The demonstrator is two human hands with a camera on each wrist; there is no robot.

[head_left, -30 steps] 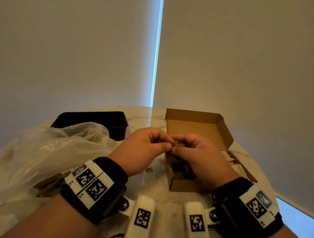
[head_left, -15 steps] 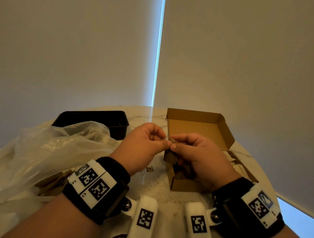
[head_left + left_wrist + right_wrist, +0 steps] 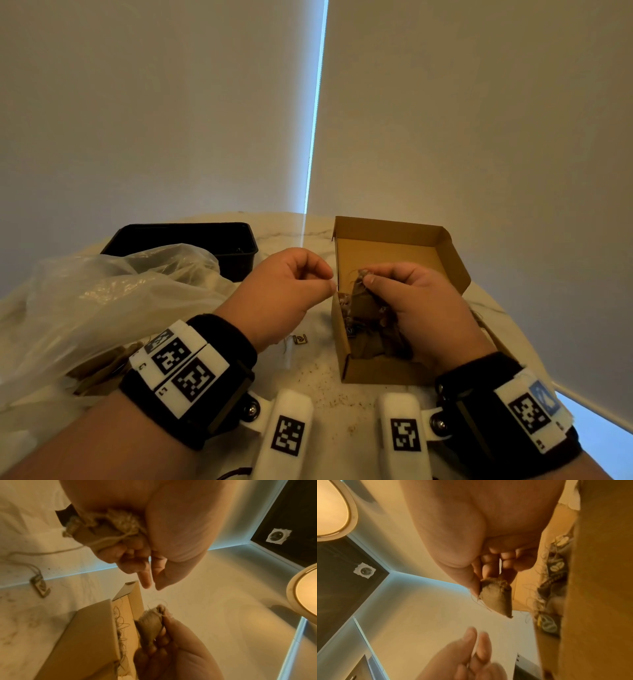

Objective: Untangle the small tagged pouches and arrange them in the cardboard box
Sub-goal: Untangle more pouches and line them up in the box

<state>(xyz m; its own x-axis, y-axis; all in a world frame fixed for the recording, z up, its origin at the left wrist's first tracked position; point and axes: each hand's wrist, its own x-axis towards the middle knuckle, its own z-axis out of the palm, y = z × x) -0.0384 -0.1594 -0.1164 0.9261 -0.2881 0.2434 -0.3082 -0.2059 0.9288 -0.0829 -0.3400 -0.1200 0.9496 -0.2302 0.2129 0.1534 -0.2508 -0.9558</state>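
Note:
My right hand (image 3: pixel 366 277) pinches a small burlap pouch (image 3: pixel 361 296) by its top, just over the near left part of the open cardboard box (image 3: pixel 394 240). The right wrist view shows that pouch (image 3: pixel 496 596) hanging from thumb and fingers. More pouches with tags and loose string (image 3: pixel 554 566) lie inside the box. My left hand (image 3: pixel 330 284) hovers a short way left of the box. Its curled fingers hold another burlap pouch (image 3: pixel 109 524) in the palm, while its thumb and forefinger tips almost meet. A string from that pouch trails to a tag (image 3: pixel 40 588) on the table.
A black tray (image 3: pixel 191 240) stands at the back left, partly behind a crumpled clear plastic bag (image 3: pixel 102 301) that holds more brown pouches. The loose tag (image 3: pixel 300 339) lies between the hands on the marble table (image 3: pixel 308 383). Walls stand close behind the table.
The two hands were pinching together at one pouch. Now the left hand has drawn away to the left, and the right hand keeps the pouch over the box.

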